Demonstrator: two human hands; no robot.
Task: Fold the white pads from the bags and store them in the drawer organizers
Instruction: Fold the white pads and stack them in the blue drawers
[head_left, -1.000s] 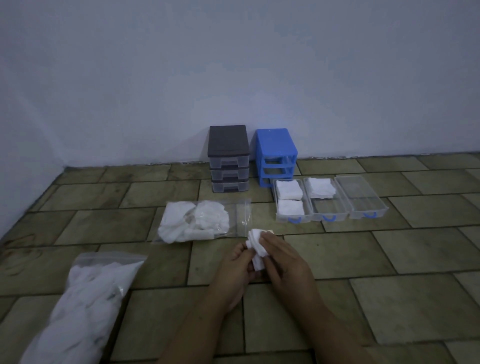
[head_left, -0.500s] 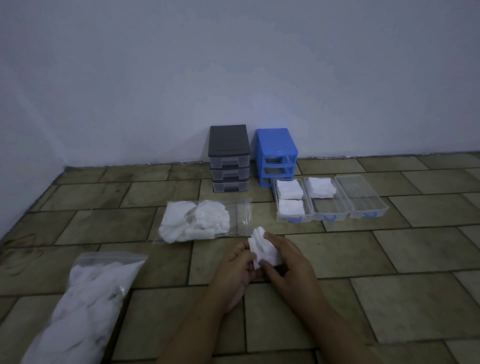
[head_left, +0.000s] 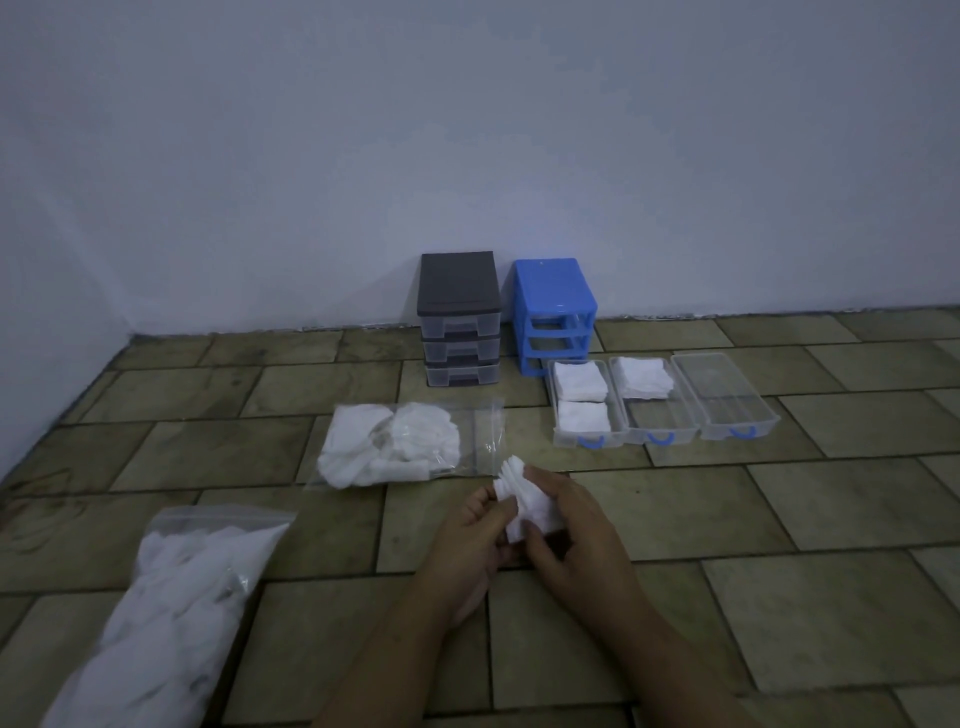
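My left hand (head_left: 475, 538) and right hand (head_left: 574, 530) pinch one white pad (head_left: 524, 501) between them above the floor (head_left: 779, 597), its fanned edge poking past my fingers (head_left: 540, 475); it looks partly folded. Beyond lie the open bag (head_left: 410, 441), then three clear drawers (head_left: 660, 400).

- Wall (head_left: 467, 130): plain, pale, bluish in dim light, unmarked.
- Second wall (head_left: 31, 312) meets it at the left, forming a corner.
- Floor (head_left: 779, 519): rectangular olive-brown tiles laid staggered, dark grout lines.
- Rough, uneven joint where floor meets wall.
- Tiles near the left corner look scuffed, darker.
- Lighting low overall, no visible source.
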